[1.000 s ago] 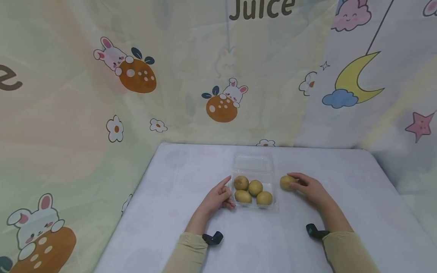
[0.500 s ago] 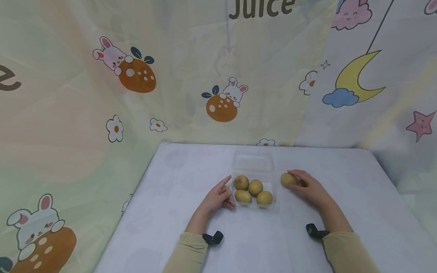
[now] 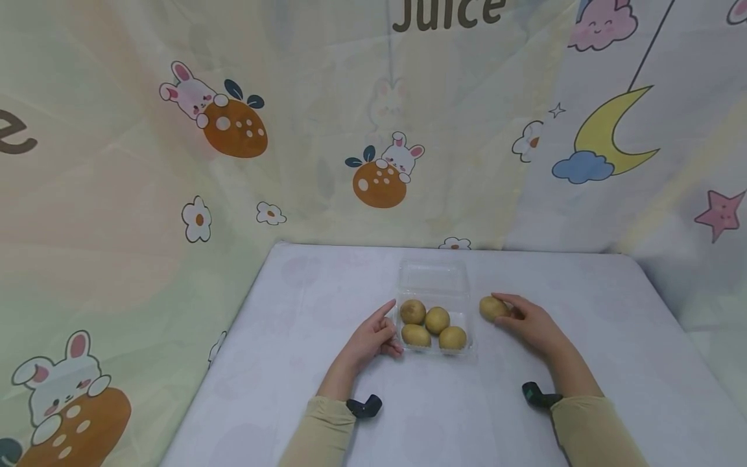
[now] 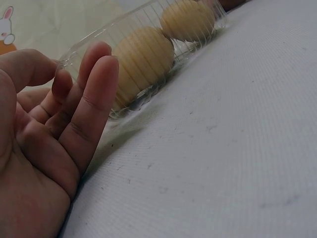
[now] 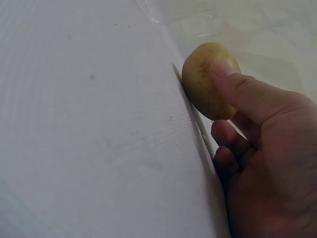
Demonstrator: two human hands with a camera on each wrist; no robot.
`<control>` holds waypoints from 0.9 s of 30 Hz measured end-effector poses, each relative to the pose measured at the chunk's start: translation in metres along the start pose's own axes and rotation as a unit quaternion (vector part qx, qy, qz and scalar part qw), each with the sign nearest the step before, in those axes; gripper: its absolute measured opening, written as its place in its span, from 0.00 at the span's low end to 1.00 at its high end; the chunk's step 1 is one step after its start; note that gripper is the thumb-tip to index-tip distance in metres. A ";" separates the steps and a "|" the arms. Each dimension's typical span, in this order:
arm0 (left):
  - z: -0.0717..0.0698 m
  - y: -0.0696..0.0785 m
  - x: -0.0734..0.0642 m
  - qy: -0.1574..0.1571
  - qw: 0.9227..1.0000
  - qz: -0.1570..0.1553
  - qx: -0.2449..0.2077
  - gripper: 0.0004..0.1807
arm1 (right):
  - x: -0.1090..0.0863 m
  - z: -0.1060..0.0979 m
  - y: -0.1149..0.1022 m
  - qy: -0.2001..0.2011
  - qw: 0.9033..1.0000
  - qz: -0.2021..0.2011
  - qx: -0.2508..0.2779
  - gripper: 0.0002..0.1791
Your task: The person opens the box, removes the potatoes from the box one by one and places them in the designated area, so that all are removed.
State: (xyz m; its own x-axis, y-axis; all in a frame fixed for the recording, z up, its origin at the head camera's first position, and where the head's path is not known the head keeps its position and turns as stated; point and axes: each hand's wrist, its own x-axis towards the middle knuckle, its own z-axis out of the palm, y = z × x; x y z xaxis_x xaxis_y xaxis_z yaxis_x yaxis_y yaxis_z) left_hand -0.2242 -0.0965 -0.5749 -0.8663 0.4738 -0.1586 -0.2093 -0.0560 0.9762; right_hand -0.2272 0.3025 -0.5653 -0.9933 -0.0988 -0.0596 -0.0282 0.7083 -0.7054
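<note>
A clear plastic clamshell box (image 3: 470,305) lies with its lid folded back on the white table. Several small yellow potatoes (image 3: 437,321) are inside, leaving a gap at the back right. On the box's left side is my left hand (image 3: 367,338), its index finger stretched along the wall. In the left wrist view, thumb and a fingertip (image 4: 62,83) pinch the rim, while two other fingers stand straight by the ribbed wall. My right hand (image 3: 532,324) pinches another potato (image 5: 200,82) between thumb and fingers, to the right of the box and close over the table.
The white-covered table (image 3: 315,292) reaches back to a cloth backdrop (image 3: 315,162) printed with rabbits, flowers and a moon. Black wrist-worn devices (image 3: 364,407) sit at both sleeve cuffs.
The potato in my right hand has shifted slightly away from me and tilted a little. My left hand and the box have stayed in place.
</note>
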 end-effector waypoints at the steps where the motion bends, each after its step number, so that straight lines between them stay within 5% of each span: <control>1: 0.000 0.000 0.000 0.000 1.000 -0.001 0.000 0.35 | 0.000 0.000 0.000 -0.004 1.000 0.001 0.001 0.36; 17: 0.000 0.001 -0.001 0.002 1.000 0.001 -0.003 0.36 | 0.002 -0.003 0.005 -0.008 0.998 -0.055 0.016 0.33; 27: 0.001 0.003 -0.001 0.001 1.000 -0.001 -0.002 0.35 | 0.001 -0.005 0.003 0.001 0.998 -0.056 0.009 0.34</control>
State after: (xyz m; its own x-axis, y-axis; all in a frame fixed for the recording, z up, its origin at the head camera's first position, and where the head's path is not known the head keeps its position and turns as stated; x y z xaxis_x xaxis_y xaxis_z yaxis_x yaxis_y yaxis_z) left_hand -0.2236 -0.0963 -0.5722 -0.8666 0.4725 -0.1606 -0.2124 -0.0580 0.9755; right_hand -0.2286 0.3077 -0.5640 -0.9843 -0.1753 0.0225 -0.1375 0.6796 -0.7206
